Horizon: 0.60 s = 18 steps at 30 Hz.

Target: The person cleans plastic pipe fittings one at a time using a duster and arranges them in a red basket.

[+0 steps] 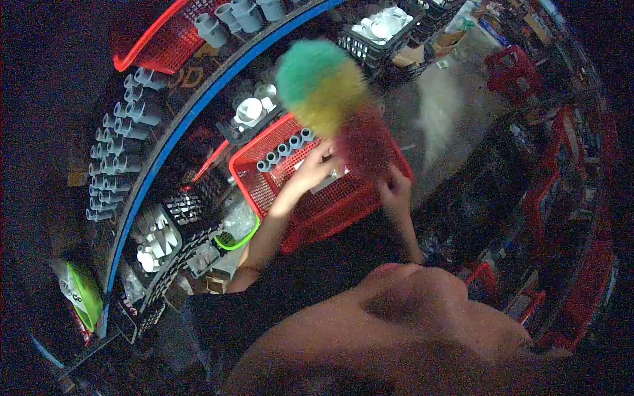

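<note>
A fluffy duster (323,86), banded green, yellow and dark red, is smeared by motion above a red plastic basket (323,221). My right hand (395,188) is closed at the duster's dark red end, by the basket's right side; the handle itself is hidden. Over the basket, my left hand (319,162) has its fingers curled beside the duster, which covers the fingertips, so what they hold cannot be made out. Under that hand lies a pale flat piece (325,183). Several grey pipe fittings (284,150) stand in a row along the basket's far left part.
A blue-edged shelf (191,115) curves along the left, with rows of grey fittings (115,145) and another red basket (155,43). Black crates of white parts (383,26) stand at the back. A green-rimmed basket (238,236) sits beside my left forearm.
</note>
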Each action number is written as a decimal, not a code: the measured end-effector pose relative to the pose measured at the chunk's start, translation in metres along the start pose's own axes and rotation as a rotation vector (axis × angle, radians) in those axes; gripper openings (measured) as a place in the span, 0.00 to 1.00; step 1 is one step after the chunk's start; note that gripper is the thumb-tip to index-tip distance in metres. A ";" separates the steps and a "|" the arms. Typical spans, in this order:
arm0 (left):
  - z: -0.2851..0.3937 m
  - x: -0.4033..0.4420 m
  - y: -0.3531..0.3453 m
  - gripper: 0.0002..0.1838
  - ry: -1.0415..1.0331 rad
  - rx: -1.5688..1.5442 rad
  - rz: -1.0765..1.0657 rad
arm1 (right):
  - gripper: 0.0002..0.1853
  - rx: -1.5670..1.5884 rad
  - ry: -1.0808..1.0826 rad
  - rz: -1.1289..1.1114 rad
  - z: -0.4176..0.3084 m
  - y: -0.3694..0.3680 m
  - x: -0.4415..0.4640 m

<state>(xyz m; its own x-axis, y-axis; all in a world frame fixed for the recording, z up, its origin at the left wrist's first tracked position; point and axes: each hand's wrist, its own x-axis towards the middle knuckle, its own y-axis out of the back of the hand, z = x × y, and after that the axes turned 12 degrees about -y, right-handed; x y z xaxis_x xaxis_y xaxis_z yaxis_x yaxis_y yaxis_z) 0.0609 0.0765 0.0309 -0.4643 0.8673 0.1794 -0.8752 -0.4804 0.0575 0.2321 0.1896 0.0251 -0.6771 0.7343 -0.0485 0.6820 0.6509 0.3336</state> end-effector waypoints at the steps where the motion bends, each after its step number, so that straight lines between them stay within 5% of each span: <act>1: -0.002 -0.001 0.006 0.13 -0.159 0.064 0.046 | 0.15 0.001 0.002 0.003 -0.006 -0.001 -0.002; 6: 0.005 -0.005 0.017 0.08 0.050 -0.216 0.092 | 0.16 -0.045 -0.066 -0.072 -0.019 -0.009 -0.001; 18: 0.011 -0.001 0.014 0.07 0.007 -0.091 0.143 | 0.16 -0.204 -0.099 -0.055 -0.014 -0.010 0.002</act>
<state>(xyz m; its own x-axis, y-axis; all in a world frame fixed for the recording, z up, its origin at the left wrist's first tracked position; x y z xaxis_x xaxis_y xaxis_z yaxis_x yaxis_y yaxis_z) 0.0505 0.0679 0.0427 -0.5853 0.7922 0.1725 -0.8089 -0.5851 -0.0575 0.2195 0.1820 0.0346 -0.6746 0.7205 -0.1609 0.5678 0.6457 0.5106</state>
